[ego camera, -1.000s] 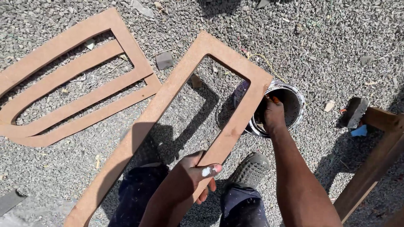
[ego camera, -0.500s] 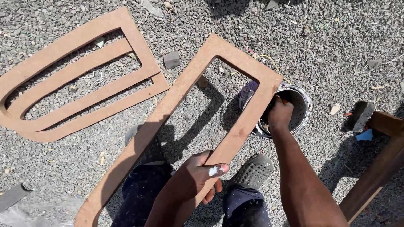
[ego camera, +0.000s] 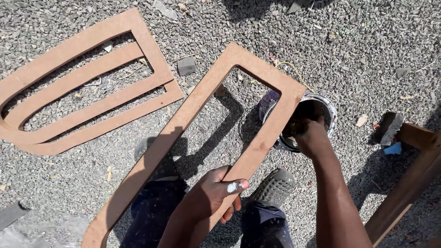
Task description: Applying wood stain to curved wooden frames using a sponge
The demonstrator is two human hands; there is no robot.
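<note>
Under your left hand [ego camera: 213, 193], the brown board frame [ego camera: 202, 138] slants up off the gravel [ego camera: 367, 55], its near rail pinched in that hand's grip. Just right of it, your right hand [ego camera: 310, 135] dips into the metal can [ego camera: 324, 108]; its grip is hidden, so I cannot tell. Far left lies an arched frame [ego camera: 92, 87].

A flat brown fibreboard frame [ego camera: 193, 138] with a long rectangular opening lies tilted, its right rail pinched between left fingers [ego camera: 229, 190]. A round shiny metal tin [ego camera: 328, 112] surrounds the right fingertips.
</note>
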